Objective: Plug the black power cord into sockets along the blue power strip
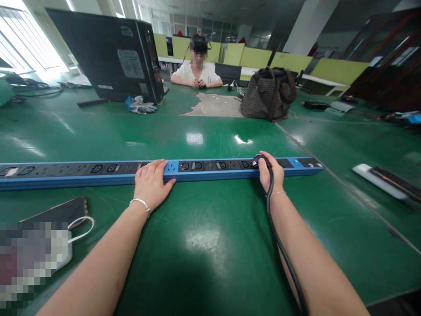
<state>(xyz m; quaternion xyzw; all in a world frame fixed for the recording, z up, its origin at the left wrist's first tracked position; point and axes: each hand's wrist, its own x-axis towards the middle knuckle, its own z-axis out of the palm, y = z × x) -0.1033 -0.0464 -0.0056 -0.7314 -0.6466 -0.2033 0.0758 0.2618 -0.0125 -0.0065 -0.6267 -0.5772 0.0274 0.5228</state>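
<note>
A long blue power strip (210, 176) with black socket sections lies across the green table. My left hand (151, 186) rests over the strip left of a blue socket section, its thumb on the front edge. That hand seems to grip the strip. In my right hand (271, 173) is a black plug (258, 159), held just above the right part of the strip with its metal pins showing. From the plug a black cable (270, 206) runs down along my right forearm.
A black computer case (112, 57) stands at the back left, gloves (141, 105) beside it. Across the table (210, 219) sits a person (197, 72) with hands together. A brown bag (268, 94) stands back right. A dark phone-like object (70, 210) lies near left, a white bar (378, 182) right.
</note>
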